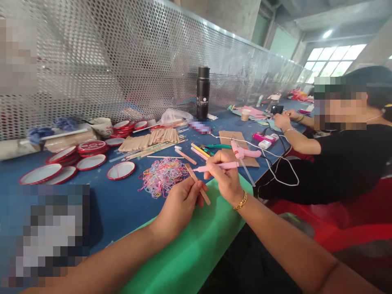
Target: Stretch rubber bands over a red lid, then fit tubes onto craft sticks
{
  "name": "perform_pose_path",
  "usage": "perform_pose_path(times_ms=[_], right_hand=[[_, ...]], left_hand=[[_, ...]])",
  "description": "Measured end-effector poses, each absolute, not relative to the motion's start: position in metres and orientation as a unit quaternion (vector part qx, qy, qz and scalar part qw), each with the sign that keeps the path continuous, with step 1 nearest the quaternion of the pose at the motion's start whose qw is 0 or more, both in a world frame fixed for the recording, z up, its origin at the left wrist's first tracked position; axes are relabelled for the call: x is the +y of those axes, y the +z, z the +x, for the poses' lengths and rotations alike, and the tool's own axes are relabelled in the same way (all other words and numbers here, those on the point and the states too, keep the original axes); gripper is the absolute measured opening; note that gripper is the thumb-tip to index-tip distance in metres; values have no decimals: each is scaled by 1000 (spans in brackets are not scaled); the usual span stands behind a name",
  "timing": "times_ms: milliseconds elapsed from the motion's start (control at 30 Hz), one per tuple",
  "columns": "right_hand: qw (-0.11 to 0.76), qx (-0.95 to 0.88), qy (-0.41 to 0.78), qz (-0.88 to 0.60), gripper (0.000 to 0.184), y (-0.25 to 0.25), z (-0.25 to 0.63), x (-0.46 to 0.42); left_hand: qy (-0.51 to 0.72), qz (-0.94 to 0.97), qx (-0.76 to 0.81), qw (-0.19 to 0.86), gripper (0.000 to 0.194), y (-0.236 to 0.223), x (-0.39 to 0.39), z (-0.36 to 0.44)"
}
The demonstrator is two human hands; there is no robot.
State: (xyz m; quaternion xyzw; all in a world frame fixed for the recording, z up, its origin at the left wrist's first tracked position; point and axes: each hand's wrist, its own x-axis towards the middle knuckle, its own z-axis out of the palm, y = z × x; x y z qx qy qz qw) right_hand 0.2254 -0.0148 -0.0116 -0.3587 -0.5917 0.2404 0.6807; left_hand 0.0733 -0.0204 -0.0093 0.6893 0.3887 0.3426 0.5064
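My left hand point(186, 195) pinches a flat wooden craft stick point(204, 195) that slants between thumb and fingers. In my right hand point(225, 175) a pink marker point(228, 165) is held like a pen, its tip at the upper part of the stick. Whether the tip touches the wood I cannot tell. Both hands are above a green sheet point(196, 237) at the table's near edge. Just beyond my left hand lies a tangled heap of colourful thread point(162, 175). Several more markers point(186, 156) rest behind it.
Red-rimmed jar lids point(121, 170) lie at left, beside a pile of craft sticks point(150, 139). A pink glue gun point(243, 151) with a white cord sits on cardboard at right. A black bottle point(203, 94) stands by the perforated metal screen point(147, 53). Another person point(352, 163) sits at right.
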Motion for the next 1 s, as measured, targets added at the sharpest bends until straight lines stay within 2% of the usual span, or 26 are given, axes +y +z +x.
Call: perform_pose_path(times_ms=[233,433,633,800,1000], right_hand=[[704,-563,242,-358,19,-13,227,-13],[671,-591,280,-348,18,-11,226,-15],[699,-567,258,-351,20,-10,226,-15],[678,-584,279,-349,19,-10,226,-15],[699,-565,264,-350,19,-11,227,-14]], left_hand=[[334,691,400,501,34,-8,-21,73],[332,701,393,494,35,-10,-19,73],[323,708,396,487,37,-11,-19,72],[324,710,392,486,35,-12,-18,72],[326,706,394,490,35,-12,-19,71]])
